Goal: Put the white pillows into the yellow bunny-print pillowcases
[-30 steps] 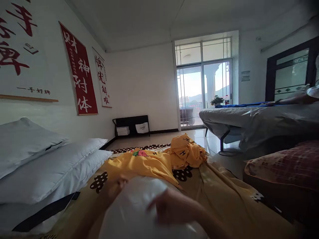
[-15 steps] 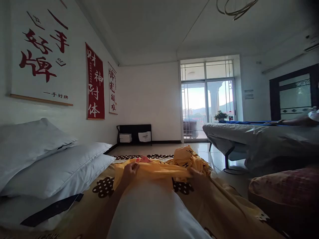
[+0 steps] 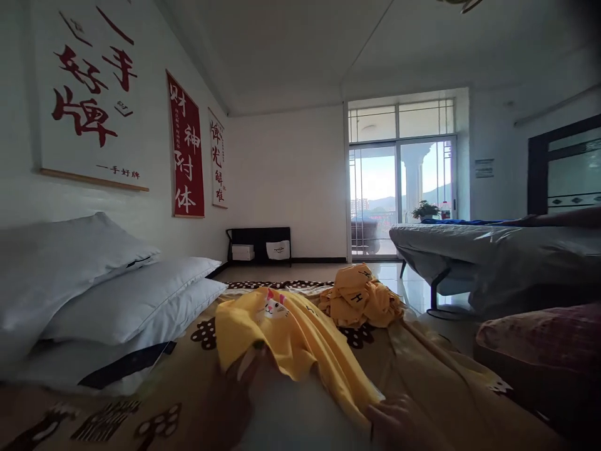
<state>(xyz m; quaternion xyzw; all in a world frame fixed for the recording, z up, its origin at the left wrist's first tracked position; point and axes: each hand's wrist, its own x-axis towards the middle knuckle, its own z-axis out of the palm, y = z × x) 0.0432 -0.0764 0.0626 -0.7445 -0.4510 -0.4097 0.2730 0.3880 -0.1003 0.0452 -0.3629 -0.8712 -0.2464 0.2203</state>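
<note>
While the yellow pillowcase (image 3: 291,341) lies draped over a white pillow (image 3: 300,413) on the bed (image 3: 436,382), the left hand (image 3: 248,369) pinches its near edge, fingers closed on the cloth. At the lower right, the right hand (image 3: 392,416) grips the pillowcase's other end. Crumpled yellow cloth (image 3: 361,304) sits beyond, and stacked white pillows (image 3: 117,307) lie at left.
</note>
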